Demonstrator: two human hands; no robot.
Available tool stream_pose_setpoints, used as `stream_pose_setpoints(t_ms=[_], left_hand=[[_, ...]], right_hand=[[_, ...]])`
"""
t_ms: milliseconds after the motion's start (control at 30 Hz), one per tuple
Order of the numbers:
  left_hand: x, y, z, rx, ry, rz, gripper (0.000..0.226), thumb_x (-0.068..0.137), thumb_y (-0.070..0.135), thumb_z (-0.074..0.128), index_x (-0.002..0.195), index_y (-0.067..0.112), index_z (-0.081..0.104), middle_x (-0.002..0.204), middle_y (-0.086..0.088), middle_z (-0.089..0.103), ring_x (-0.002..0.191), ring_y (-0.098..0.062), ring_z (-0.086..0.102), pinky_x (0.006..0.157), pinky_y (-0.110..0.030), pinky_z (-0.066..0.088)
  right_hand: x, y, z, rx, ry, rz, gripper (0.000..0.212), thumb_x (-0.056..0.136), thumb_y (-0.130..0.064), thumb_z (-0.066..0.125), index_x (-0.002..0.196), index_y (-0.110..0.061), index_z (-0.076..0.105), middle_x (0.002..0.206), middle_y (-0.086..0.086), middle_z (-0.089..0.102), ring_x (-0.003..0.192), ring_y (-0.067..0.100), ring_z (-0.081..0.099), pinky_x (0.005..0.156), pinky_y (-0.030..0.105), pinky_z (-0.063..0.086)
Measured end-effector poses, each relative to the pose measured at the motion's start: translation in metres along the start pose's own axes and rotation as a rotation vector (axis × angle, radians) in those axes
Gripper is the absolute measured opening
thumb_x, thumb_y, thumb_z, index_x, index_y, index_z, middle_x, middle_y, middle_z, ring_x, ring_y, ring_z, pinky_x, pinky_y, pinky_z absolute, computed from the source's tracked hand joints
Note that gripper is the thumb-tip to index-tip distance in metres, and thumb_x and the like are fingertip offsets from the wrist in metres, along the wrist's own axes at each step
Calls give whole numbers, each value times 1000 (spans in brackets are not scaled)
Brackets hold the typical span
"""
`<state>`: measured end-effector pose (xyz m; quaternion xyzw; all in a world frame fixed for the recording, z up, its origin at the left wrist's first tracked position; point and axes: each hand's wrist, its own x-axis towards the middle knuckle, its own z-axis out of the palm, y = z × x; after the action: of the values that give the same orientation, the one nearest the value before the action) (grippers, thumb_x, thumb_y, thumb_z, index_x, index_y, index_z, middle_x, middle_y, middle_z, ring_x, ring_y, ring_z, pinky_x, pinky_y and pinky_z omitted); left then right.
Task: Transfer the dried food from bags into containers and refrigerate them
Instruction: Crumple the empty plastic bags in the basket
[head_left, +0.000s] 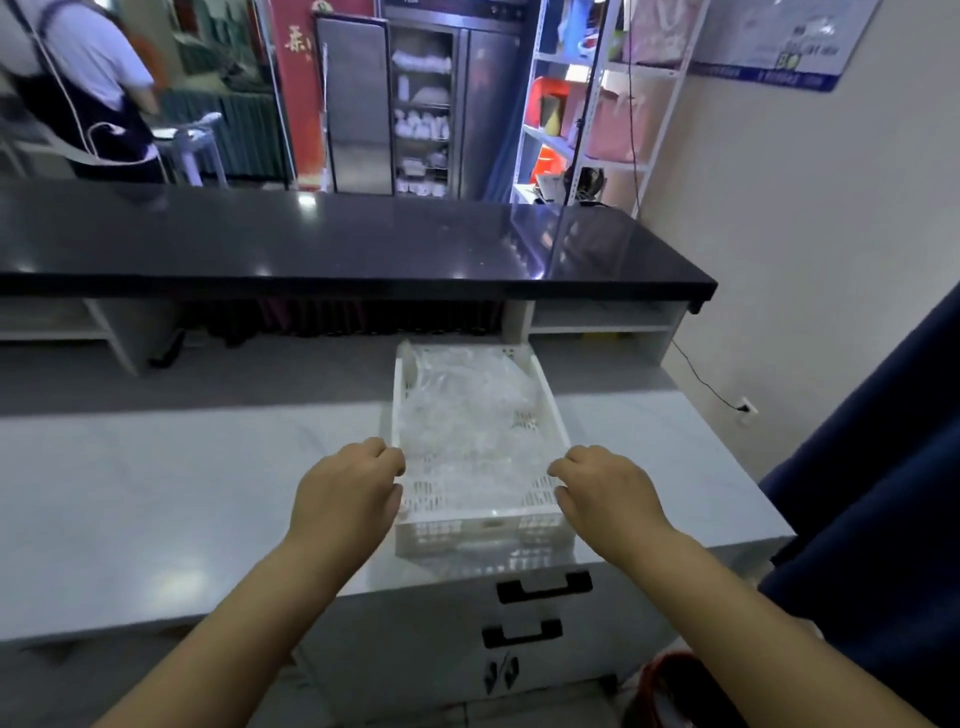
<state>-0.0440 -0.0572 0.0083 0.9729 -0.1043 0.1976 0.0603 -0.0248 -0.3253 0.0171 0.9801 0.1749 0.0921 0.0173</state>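
A white perforated plastic basket (483, 535) rests on the pale grey counter (156, 493), near its front edge. Clear plastic bags (462, 410) fill the basket; their contents are too blurred to make out. My left hand (345, 493) grips the basket's left rim with curled fingers. My right hand (605, 493) grips the right rim the same way. Both hands sit at the basket's near end.
A raised black countertop (311, 244) runs across behind the grey counter. Drawers with black handles (543, 587) are below the basket. A dark blue curtain (883, 519) hangs at right. A steel cabinet (421, 104), shelving (582, 104) and a person in an apron (83, 88) stand beyond.
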Motion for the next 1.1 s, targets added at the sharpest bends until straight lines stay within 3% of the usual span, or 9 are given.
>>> stream_pose_setpoints(t_ms=[167,267,333,400,467,567,700,867,1100], left_hand=[[17,-11,31,-10,-50,-51,17,60,15,79,70,18,66,63,4,60,50,-18,55,36,-26,37],[33,-9,45,-3,-85,-66,18,61,24,81,71,22,67,65,7,62,52,-14,55,39,-23,41],[47,-6,53,6,-102,-54,22,56,29,84,70,23,68,65,8,63,53,-13,57,44,-20,37],[63,-2,60,-5,-107,-52,25,59,35,83,76,23,70,73,8,67,65,-14,62,55,-24,44],[80,4,64,-57,-173,-59,35,70,47,73,97,25,69,98,8,68,94,-17,62,81,-31,47],[102,21,63,-176,-426,-56,72,72,68,56,135,35,43,144,13,40,137,-13,28,112,-34,20],[127,48,63,-294,-538,-123,102,67,69,63,148,36,11,156,12,14,144,-11,6,116,-33,10],[167,46,75,-122,-272,-220,98,75,55,65,149,26,10,154,6,23,142,-14,16,116,-30,9],[224,16,117,80,-417,-99,99,80,58,56,150,20,-3,160,-1,-4,146,-17,-10,118,-44,-7]], right_hand=[[50,5,14,50,-81,-111,36,87,-12,54,122,-19,59,123,4,59,110,26,51,89,36,43],[77,12,27,45,-261,-154,50,89,-26,55,138,-28,40,149,2,33,135,24,30,108,38,29],[92,18,40,101,-380,-152,59,88,-31,59,141,-31,33,154,0,20,137,23,28,108,39,32],[102,26,53,186,-423,-169,54,87,-29,61,137,-31,39,152,-5,22,127,23,43,98,36,44],[114,34,61,262,-401,-218,37,89,-24,58,125,-29,52,142,-9,36,113,20,54,91,33,48],[138,46,56,359,-323,-283,21,90,-19,55,107,-25,65,117,-8,59,101,16,58,87,28,48],[173,58,31,497,-188,-345,17,89,-15,56,99,-20,69,98,-4,65,87,12,59,76,20,46],[213,68,25,648,2,-323,20,89,-10,57,106,-16,66,102,-3,66,83,0,51,72,8,39],[251,69,53,545,24,-262,34,93,-34,51,124,-24,57,124,-4,58,111,12,52,96,30,44]])
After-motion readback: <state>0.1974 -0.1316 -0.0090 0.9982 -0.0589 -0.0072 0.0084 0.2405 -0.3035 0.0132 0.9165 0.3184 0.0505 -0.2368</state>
